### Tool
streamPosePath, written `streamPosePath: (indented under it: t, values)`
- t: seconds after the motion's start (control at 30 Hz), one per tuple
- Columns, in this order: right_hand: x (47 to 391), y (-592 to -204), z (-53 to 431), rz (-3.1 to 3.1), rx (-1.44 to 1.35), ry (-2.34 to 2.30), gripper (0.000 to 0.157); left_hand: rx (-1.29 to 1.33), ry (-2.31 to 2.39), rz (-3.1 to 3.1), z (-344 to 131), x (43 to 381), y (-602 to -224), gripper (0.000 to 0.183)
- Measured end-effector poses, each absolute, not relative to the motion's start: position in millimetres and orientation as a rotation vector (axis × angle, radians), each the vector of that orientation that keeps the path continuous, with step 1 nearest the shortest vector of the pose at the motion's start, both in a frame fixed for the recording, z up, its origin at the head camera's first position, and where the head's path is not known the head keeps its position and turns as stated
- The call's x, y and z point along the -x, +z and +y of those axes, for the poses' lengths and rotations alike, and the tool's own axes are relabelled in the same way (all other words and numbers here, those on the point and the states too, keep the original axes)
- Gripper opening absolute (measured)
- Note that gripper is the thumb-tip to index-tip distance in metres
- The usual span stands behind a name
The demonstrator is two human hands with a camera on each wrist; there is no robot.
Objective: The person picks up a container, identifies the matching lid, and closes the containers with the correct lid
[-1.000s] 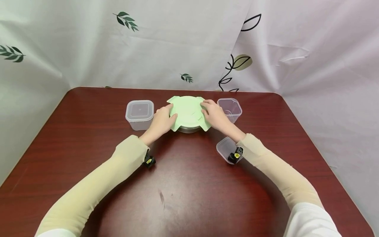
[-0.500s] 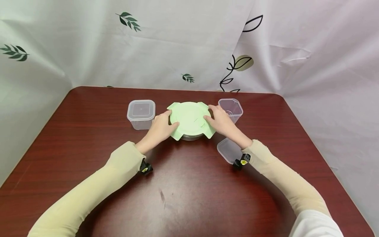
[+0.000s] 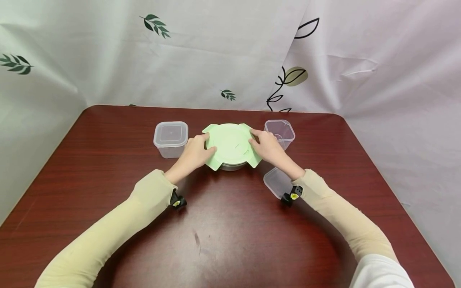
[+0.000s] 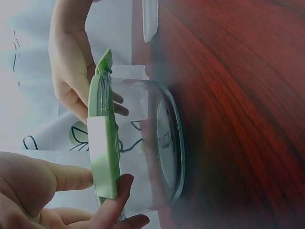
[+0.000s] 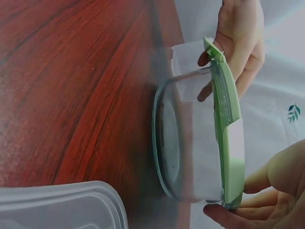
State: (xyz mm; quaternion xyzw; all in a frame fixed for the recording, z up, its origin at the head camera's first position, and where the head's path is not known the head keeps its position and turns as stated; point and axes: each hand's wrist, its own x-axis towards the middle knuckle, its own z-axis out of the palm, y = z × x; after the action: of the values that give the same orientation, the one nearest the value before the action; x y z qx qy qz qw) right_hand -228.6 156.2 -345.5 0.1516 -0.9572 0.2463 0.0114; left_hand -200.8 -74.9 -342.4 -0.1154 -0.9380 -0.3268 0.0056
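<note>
A round glass food container (image 4: 147, 186) with a light green snap lid (image 3: 229, 143) stands at the middle of the far part of the table. On its left edge, my left hand (image 3: 195, 152) grips the lid between thumb and fingers. My right hand (image 3: 269, 147) grips the right edge in the same way. Both wrist views show fingertips curled under the lid's flaps, beside the clear glass wall. The lid's corner flaps stick outward. Its glass base sits at the tabletop, mostly hidden from the head view by the lid.
Left of the container stands a lidded clear plastic box (image 3: 171, 139). An uncovered plastic box (image 3: 282, 130) is behind my right hand. A loose translucent lid (image 3: 276, 182) lies flat on the brown table (image 3: 230, 224), partly under my right wrist. A patterned curtain (image 3: 201, 60) hangs behind.
Both hands have moved the covered glass food container a little toward me, mainly over the first half second. The plastic boxes and loose lid have stayed in place.
</note>
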Motion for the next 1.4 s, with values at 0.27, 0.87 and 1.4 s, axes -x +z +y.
streamPosePath:
  t: [0.27,0.87,1.4]
  values:
    - [229.7,-345.0,153.9,-2.978,-0.457,0.743,0.042,0.367,-1.048,-2.928,-75.9,205.4,-341.6,0.05]
    - [231.5,-344.2,152.0,-2.947,-0.436,0.715,0.039,0.362,-1.048,-2.947,-75.9,208.3,-339.3,0.045]
    - [230.0,-353.2,152.7,-2.913,-0.459,0.677,0.038,0.386,-0.932,-2.967,-73.7,204.8,-343.6,0.046]
